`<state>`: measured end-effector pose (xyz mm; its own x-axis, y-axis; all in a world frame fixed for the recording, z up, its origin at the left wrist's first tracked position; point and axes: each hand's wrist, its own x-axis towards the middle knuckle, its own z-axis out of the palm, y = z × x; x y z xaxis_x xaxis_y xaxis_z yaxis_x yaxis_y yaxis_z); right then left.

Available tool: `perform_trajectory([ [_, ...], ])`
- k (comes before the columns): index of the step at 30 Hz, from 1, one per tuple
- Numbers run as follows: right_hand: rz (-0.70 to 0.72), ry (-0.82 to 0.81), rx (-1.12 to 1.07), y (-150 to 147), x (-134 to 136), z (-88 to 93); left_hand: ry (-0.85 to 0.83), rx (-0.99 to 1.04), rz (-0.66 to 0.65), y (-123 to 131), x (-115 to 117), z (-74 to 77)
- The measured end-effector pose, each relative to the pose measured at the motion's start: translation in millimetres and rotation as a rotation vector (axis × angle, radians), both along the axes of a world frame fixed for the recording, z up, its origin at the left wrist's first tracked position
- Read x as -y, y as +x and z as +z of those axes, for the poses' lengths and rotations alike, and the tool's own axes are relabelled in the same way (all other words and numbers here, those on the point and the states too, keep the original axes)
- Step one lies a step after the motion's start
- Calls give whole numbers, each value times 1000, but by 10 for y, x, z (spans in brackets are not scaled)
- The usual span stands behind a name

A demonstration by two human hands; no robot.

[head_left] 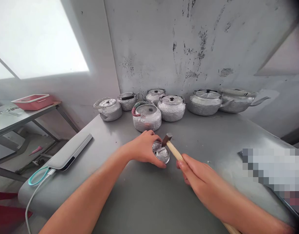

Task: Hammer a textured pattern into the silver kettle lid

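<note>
Room: from my seat I see a grey, flaking wall [149, 48] behind a smooth grey table [139, 201].
Left hand: the left hand [144, 148] has its fingers clamped on the metal lid [164, 155], thumb on the near rim, the others round the far side.
Right hand: the right hand [197, 175] has its fingers closed round the handle of the hammer [175, 151], well down from its head.
Hammer to lid: the head sits over the lid's far right edge; I cannot tell from here whether it touches. The handle's long axis slants from there back toward my right and under the forearm. The left hand is the nearer one, already on the rim; from the right fingers, the lid lies just leftward.
Lid's look: round, silvery, dimpled, shiny, its face seemingly tipped toward the right, with a small dark spot near the palm.
Beyond the lid: an open-topped kettle [147, 123] with a red-and-green wrapped handle stands just past the left hand.
Back row: more dented silvery kettles [172, 110] line the wall side.
Left edge: a pale case [70, 152] with a cable [37, 190].
</note>
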<state>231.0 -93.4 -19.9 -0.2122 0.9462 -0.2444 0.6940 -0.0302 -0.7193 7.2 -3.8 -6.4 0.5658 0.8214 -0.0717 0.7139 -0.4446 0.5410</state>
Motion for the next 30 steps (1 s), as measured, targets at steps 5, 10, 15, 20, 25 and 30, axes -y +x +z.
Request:
perform_trajectory([
  [5,-11,17,2,-1,-10,16,1,-1,3,0,-6,-3],
  [10,-7,16,-6,-5,-13,32,2,-5,0,-2,-7,0],
  [15,-3,4,-20,-7,-24,21,8,-5,4,5,1,5],
  [20,-19,15,-57,-1,-32,-19,4,-4,4,11,0,7],
  [25,-53,-36,-116,27,-16,55,-10,-7,10,3,6,26],
  [30,-141,-113,-286,64,-34,245,-45,-46,15,-5,35,82],
])
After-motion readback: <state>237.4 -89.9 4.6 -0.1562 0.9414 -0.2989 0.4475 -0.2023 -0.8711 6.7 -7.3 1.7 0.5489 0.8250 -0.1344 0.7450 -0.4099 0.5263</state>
